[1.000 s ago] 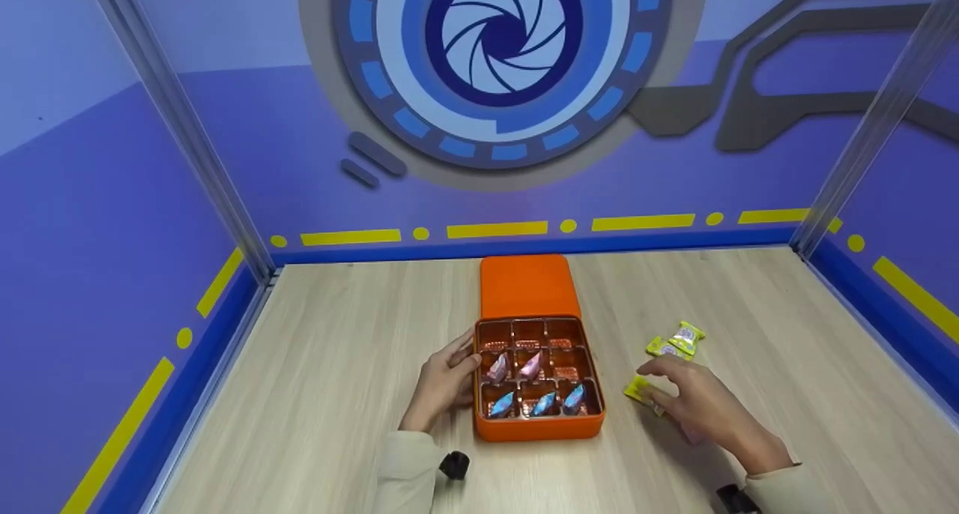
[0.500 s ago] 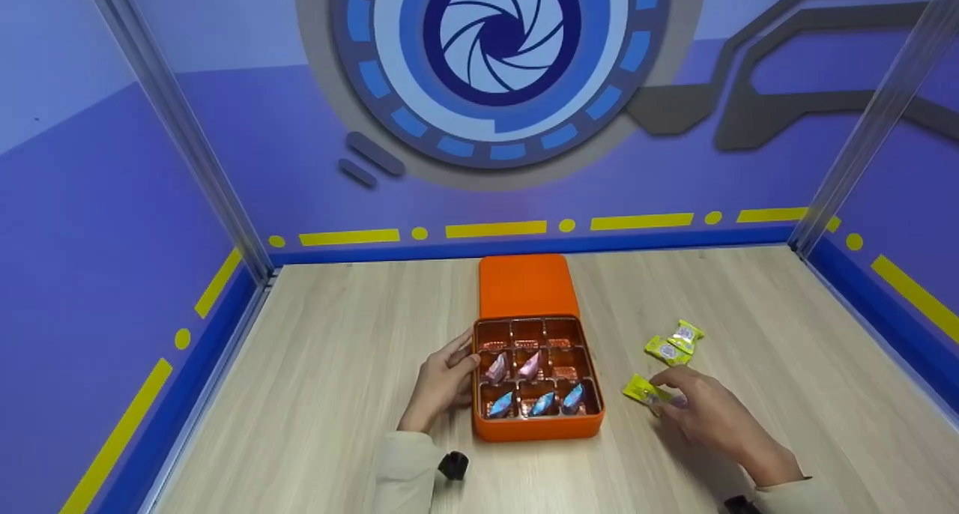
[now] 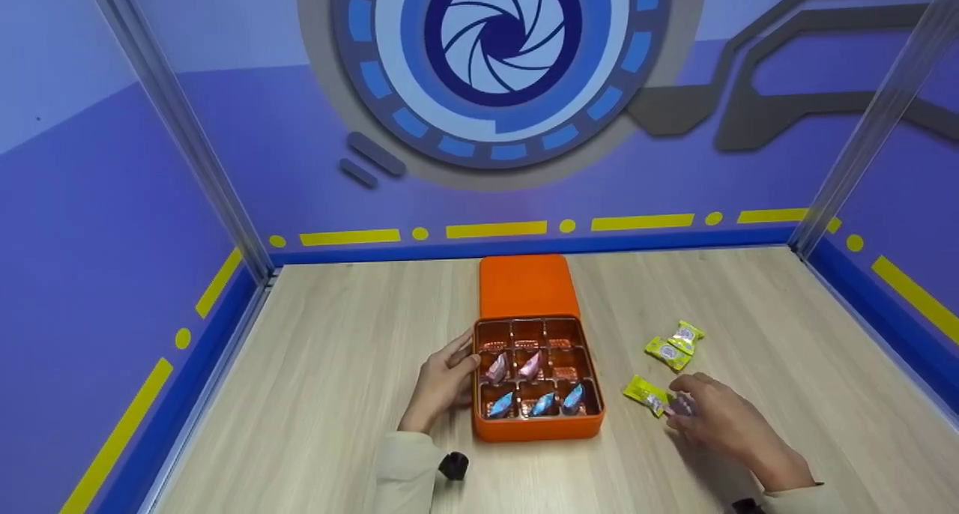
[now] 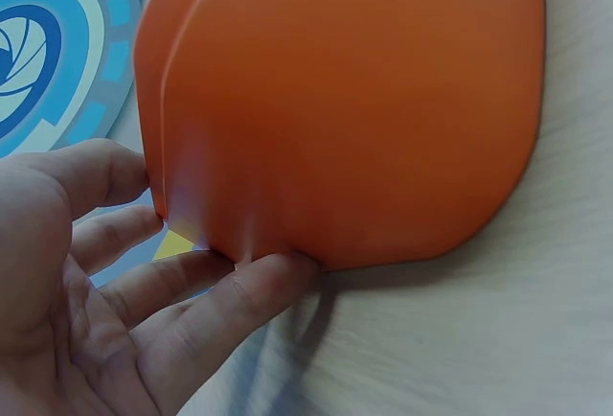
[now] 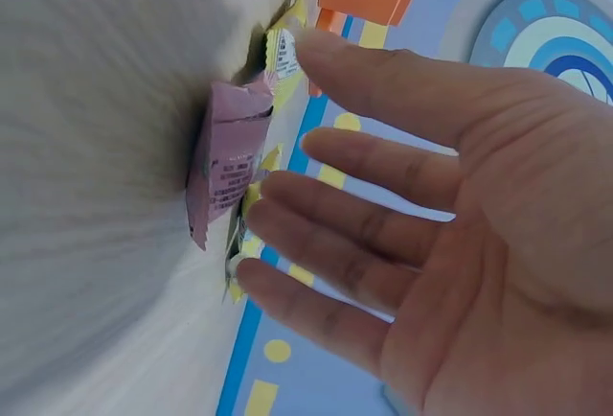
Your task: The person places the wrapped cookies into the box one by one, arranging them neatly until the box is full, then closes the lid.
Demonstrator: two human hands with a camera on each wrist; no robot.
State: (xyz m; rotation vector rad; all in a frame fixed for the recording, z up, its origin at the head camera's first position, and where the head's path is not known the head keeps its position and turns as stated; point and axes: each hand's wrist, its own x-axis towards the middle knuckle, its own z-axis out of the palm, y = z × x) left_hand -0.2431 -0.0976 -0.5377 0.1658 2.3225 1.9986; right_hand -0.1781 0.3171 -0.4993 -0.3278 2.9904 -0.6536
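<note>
An orange box (image 3: pixel 538 426) with a grid of compartments lies open on the wooden table; two pink and three blue wrapped candies sit in it. My left hand (image 3: pixel 463 361) rests with straight fingers (image 4: pixel 251 280) against the box's left wall (image 4: pixel 345 109). My right hand (image 3: pixel 679 398) hovers flat to the right of the box, fingers (image 5: pixel 383 80) extended over a pink candy (image 5: pixel 226 161) lying on the table (image 3: pixel 682 404). A yellow candy (image 3: pixel 643 392) lies just left of it, its wrapper (image 5: pixel 283 48) at my index fingertip.
The box's orange lid (image 3: pixel 527 285) lies just behind the box. Two more yellow candies (image 3: pixel 675 345) lie further back on the right. Blue walls with metal corner posts (image 3: pixel 861 154) enclose the table on three sides.
My right hand has drawn back toward me and to the right, uncovering the yellow candy; the pink candy now shows at its fingertips. The left hand and box have not moved.
</note>
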